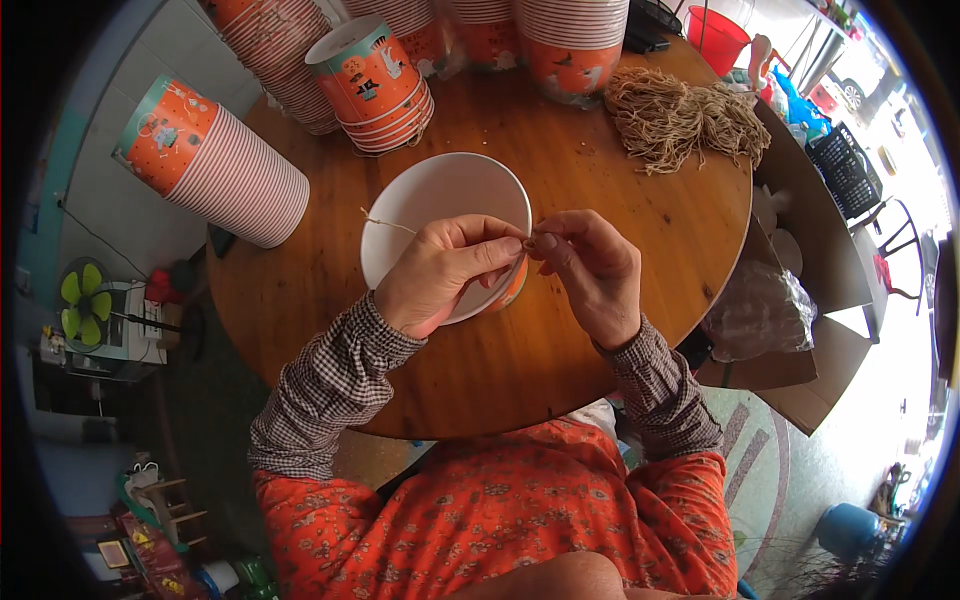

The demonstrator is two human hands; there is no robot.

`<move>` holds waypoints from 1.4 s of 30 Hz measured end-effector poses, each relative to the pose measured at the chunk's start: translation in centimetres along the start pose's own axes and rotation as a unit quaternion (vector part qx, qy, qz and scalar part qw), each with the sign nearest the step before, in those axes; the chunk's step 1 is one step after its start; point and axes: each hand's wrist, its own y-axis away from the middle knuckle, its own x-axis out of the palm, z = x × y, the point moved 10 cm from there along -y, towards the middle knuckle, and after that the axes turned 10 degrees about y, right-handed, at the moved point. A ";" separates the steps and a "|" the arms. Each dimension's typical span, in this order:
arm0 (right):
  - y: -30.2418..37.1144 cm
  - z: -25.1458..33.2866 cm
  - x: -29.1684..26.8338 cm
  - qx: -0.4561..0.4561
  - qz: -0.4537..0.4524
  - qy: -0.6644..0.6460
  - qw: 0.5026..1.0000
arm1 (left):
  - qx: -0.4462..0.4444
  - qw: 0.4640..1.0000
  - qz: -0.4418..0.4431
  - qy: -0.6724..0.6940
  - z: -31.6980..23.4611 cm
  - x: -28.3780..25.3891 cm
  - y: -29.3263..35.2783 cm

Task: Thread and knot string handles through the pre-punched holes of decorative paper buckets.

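Observation:
A large paper bucket [440, 185], white inside and orange outside, stands on the round wooden table in front of me. Over its right rim my left hand [460, 262] is closed in a pinch, thumb against fingers. A thin beige cord [388, 222] runs out from behind this hand across the bucket's mouth, its knotted tip near the left wall. Just outside the rim, my right hand [590, 265] pinches a small piece of the same beige cord. The fingertips of both hands nearly meet there. Whether the cord passes through the bucket's wall is hidden by my fingers.
Nested orange buckets [240, 165] lean at the left; a shorter stack [375, 90] and taller stacks [570, 50] stand at the back. A bundle of beige cords [685, 115] lies at the far right. Beside the table sits an open cardboard box [835, 350] with clear plastic bags [760, 315].

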 end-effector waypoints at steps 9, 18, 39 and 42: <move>-0.1 0.4 -0.3 -0.006 0.004 -0.039 0.999 | 0.013 0.999 -0.013 -0.042 -0.1 -0.2 -0.1; -0.2 0.3 -0.4 -0.002 -0.010 -0.038 0.999 | 0.016 0.998 -0.002 -0.068 -0.1 0.1 0.0; -1.8 1.9 -0.2 0.058 0.090 0.057 0.993 | 0.189 0.909 0.015 -0.370 -2.2 2.9 2.2; -2.0 3.0 -0.3 0.036 0.109 0.077 0.990 | 0.322 0.819 -0.032 -0.474 -4.1 4.8 4.2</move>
